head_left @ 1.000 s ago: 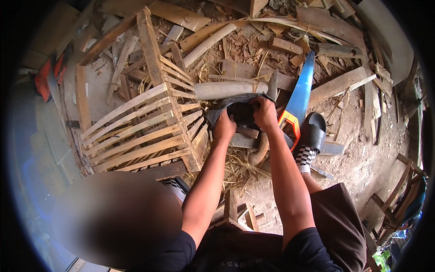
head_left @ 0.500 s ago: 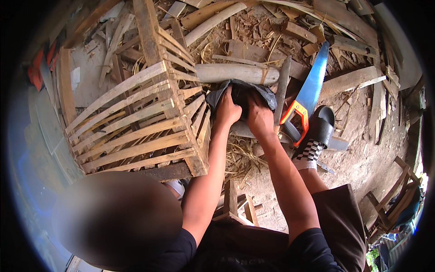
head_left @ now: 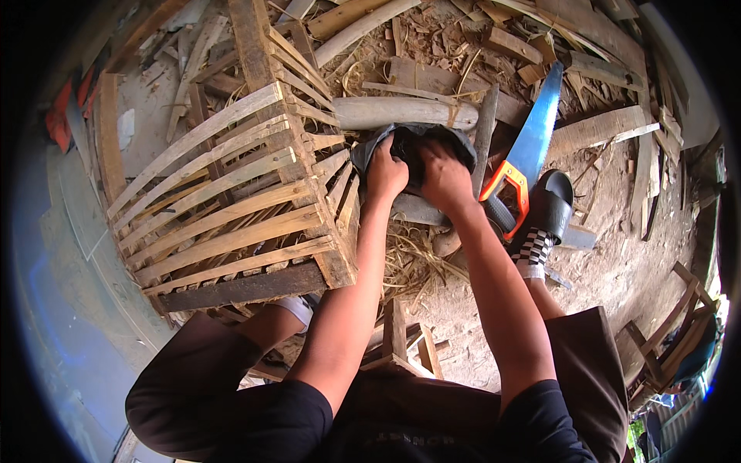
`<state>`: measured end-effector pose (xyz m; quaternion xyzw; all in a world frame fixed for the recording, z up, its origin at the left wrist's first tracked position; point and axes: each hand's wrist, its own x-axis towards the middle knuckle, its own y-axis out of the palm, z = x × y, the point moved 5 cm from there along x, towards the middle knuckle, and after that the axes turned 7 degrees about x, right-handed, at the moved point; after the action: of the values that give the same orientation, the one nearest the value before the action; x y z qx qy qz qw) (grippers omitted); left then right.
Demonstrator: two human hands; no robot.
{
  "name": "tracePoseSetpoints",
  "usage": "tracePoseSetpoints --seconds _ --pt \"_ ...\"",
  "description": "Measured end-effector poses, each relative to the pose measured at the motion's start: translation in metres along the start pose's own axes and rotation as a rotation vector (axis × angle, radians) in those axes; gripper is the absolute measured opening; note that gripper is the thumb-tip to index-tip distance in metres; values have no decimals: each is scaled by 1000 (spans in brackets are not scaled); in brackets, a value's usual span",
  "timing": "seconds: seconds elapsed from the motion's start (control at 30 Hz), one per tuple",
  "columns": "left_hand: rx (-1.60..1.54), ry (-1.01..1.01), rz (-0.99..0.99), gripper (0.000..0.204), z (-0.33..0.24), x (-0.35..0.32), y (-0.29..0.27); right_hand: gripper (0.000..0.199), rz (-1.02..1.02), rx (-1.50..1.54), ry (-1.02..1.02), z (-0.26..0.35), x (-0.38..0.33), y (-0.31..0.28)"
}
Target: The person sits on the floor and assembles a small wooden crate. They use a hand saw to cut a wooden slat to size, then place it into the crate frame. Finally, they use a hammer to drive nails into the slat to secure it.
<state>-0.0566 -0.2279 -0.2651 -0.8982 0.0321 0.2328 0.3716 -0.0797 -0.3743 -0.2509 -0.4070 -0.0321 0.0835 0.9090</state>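
Note:
A black plastic bag (head_left: 463,143) lies with its mouth spread in front of me, below a pale round log. My left hand (head_left: 387,171) is closed on the bag's left rim, its thumb and fingers pinching the plastic. Inside the mouth reaches my right hand (head_left: 445,179); its fingertips are hidden in the dark folds, so what they touch cannot be seen. To the right of that hand lies a handsaw (head_left: 532,139) with a blue blade and an orange and black handle.
A slatted wooden crate (head_left: 231,201) stands close to my left forearm. The pale log (head_left: 401,113) lies beyond the bag. Wood offcuts (head_left: 594,139) and shavings (head_left: 417,262) litter the dirt floor. My right foot wears a black sandal (head_left: 553,201) beside the saw.
My right hand has shifted slightly right within the bag's mouth, which is spread a little wider. The dark blurred shape at lower left is gone, and my left leg shows there.

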Motion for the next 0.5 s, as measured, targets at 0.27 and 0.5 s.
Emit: tracePoseSetpoints --seconds 0.27,0.5 --pt "16 -20 -58 55 5 4 -1 30 71 98 130 10 -6 -2" --pt "1 25 -56 56 5 5 0 28 156 -23 307 1 32 -4"
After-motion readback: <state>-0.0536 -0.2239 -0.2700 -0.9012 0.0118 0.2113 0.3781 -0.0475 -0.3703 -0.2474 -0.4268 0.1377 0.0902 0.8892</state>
